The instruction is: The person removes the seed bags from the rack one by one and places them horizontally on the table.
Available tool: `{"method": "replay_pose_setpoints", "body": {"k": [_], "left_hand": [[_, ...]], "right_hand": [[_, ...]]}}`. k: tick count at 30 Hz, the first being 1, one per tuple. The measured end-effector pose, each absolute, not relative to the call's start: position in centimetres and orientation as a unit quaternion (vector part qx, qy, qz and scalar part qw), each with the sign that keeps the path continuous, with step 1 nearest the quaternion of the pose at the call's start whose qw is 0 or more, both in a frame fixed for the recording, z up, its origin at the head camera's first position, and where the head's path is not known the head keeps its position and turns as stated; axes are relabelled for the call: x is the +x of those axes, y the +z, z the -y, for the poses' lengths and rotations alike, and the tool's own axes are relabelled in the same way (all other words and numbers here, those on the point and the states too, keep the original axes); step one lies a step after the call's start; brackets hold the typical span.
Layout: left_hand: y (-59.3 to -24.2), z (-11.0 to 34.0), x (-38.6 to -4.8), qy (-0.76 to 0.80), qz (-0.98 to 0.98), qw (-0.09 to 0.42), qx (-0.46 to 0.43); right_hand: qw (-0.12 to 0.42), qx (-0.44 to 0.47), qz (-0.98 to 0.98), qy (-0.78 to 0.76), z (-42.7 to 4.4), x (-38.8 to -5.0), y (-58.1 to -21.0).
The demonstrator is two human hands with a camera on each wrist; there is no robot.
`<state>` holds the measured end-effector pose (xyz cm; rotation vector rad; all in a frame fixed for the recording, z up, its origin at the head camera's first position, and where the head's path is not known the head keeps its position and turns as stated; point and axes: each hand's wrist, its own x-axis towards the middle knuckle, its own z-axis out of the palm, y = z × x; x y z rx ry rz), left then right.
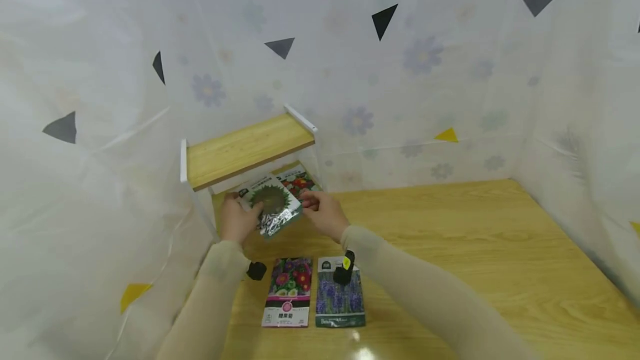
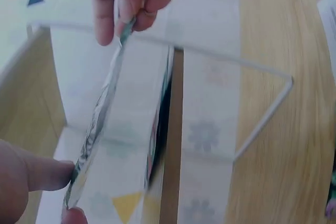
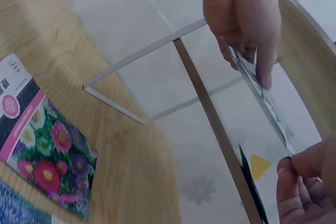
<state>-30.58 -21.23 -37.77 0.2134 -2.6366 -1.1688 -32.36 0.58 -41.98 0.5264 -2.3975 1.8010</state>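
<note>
Green-disc seed packet (image 1: 270,199) was off the table, held up at the front opening of the shelf's lower tier, below the upper board (image 1: 250,149). Face up and tilted. Wrist views showed it nearly edge-on, apart from the lower board (image 3: 210,111).

Left hand (image 1: 240,218) pinched its left side, thumb on the printed face. Right hand (image 1: 324,213) pinched the opposite edge, thumb against curled fingers. So both hands closed down to film thickness, nothing else in them.

Just behind, red-flower seed packet (image 1: 302,178) was in the lower tier, partly covered in the head view. It looked tilted on the lower board; exact contact was hard to call.

Handling, my read: the step was working the packet at that opening. Light edge pinches were right, since the film looked floppy and would likely buckle if pushed from one end. Wanted: even tension, packet near level, knuckles clear of the upper board's front edge, no dragging on the red-flower one.

Further out: pink-daisy seed packet (image 1: 287,293) and purple-flower seed packet (image 1: 327,299) lay side by side on the table (image 1: 475,226), nearer the person, a narrow gap between them.
</note>
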Motion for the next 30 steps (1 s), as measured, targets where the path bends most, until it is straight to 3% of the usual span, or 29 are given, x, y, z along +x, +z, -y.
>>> {"method": "replay_pose_setpoints", "body": {"k": [16,30], "left_hand": [[-39.7,15.9,-26.8,-0.532,0.826,0.181,0.041],[-41.3,12.6,-24.7,-0.573,0.804,0.16,-0.018]], "right_hand": [[0.009,0.182,0.78,0.598,-8.2,-30.2,-42.9],[-0.064,0.197,0.77,0.604,-12.2,-28.5,-43.4]]}}
